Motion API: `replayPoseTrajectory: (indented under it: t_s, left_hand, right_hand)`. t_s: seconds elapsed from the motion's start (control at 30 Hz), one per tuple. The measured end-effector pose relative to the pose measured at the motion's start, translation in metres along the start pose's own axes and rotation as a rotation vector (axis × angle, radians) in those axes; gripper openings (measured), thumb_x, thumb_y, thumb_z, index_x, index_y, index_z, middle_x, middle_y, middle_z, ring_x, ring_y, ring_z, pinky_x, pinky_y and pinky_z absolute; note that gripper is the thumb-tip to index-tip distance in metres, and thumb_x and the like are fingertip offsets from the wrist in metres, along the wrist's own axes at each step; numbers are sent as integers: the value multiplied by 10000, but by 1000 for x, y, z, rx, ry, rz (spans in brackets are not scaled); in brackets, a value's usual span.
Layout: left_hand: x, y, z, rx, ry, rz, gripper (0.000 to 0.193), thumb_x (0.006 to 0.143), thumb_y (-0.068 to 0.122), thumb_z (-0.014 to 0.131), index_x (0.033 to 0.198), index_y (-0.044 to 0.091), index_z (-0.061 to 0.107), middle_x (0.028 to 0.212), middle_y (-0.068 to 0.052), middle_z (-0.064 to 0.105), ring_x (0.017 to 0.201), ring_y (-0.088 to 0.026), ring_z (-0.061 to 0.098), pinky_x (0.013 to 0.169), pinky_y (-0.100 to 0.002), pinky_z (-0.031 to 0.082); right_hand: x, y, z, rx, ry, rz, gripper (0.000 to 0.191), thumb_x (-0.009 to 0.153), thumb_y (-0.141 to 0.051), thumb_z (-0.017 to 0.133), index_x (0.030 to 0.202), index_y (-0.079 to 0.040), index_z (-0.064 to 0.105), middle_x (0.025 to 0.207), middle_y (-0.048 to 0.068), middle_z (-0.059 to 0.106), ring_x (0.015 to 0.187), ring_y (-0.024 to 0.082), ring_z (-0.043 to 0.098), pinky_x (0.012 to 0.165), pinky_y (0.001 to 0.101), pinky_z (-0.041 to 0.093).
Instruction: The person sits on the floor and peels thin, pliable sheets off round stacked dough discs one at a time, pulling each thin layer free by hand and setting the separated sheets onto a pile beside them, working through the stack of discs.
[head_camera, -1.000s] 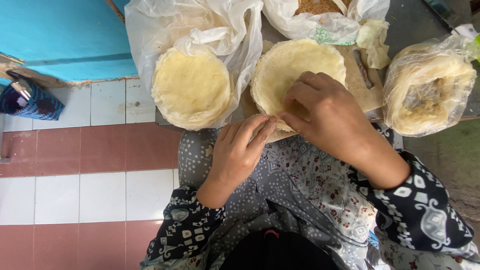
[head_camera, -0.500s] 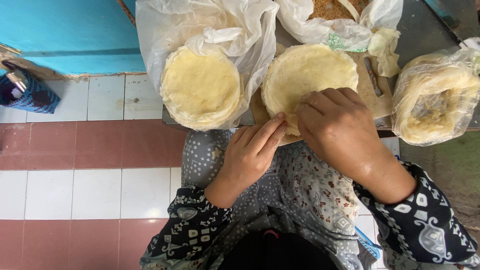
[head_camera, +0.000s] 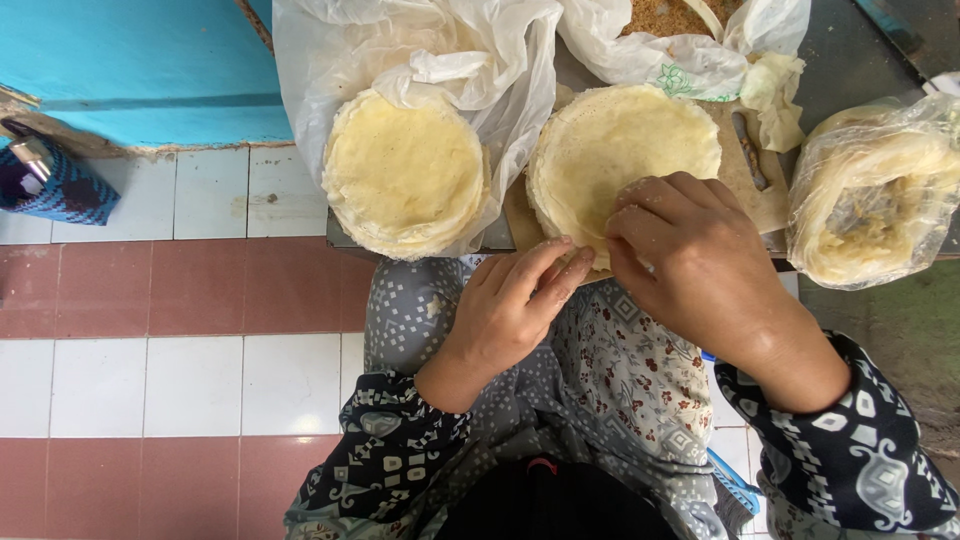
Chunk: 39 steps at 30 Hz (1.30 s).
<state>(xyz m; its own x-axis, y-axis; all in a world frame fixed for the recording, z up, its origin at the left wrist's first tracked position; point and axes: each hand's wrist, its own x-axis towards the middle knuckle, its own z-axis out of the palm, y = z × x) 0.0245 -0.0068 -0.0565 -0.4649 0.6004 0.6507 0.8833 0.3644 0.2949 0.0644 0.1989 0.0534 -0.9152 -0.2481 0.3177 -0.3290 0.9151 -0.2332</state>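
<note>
Head view looked straight down on my two hands working at the near edge of a round, pale yellow wrapper sheet (head_camera: 620, 140) lying flat on a wooden board (head_camera: 745, 190). My right hand (head_camera: 690, 265) lay over the sheet's lower rim, its fingers (head_camera: 640, 205) drawn narrow and pinching the thin edge. My left hand (head_camera: 505, 310) reached in from below, fingers (head_camera: 555, 270) close together, tips touching that same rim just beside the right hand; I could not tell whether they gripped it or only pressed.

To the left, a stack of similar sheets (head_camera: 405, 175) sat on an opened white plastic bag (head_camera: 400, 50), near the board but apart from the sheet in hand. Well to the right stood another stack in clear plastic (head_camera: 870, 195). Above the board a second white bag (head_camera: 690, 45) held brownish crumbs, and a small dark tool (head_camera: 748, 150) lay on the board beside the sheet. Red and white floor tiles (head_camera: 150, 330) showed below.

I judged the step to be the handling of the sheet's near edge, lifting or folding it. The next move, as I read it, called for a light, even pull with both sets of fingertips, since so thin a sheet could tear at the pinch.
</note>
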Motion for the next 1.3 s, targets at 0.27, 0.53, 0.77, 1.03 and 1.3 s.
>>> replayPoseTrajectory:
  t_s: [0.27,0.53,0.77,1.03,1.3]
  left_hand:
    - [0,-1,1,35,-15,22,473,1035,19,640,1492,121,574,1432,-44,560,1045,-167,661,889,-358,525]
    - [3,0,0,29,-30,23,457,1003,92,657,1456,88,600,1466,-40,559,1071,-195,654,914,-371,523]
    - [2,0,4,8,-19,-25,469,1027,92,636,1487,97,547,1491,-31,553,1093,-193,655,937,-367,527]
    - [1,-1,8,-2,-57,-70,634,1019,51,622,1609,172,424,1448,-10,520,1081,-203,623,926,-382,509]
    - [-1,-1,11,30,-47,-75,639,1021,27,642,1603,197,439,1411,-5,541,1040,-193,599,910,-375,501]
  right_hand:
    - [12,23,4,362,48,386,128,976,-70,719,1043,29,674,907,144,746,767,160,726,684,321,593]
    - [13,8,-2,196,-16,-29,319,789,-93,822,1062,28,710,1008,158,679,933,340,661,789,433,552]
    - [12,0,-4,60,8,-44,194,806,-57,808,969,-3,717,987,131,675,901,330,647,797,443,547]
    - [17,39,20,460,111,301,61,1006,-6,675,1021,52,668,877,142,691,689,191,637,615,343,520]
    - [22,100,13,1456,144,687,160,1128,-53,521,1068,17,652,1027,172,730,849,224,733,735,373,626]
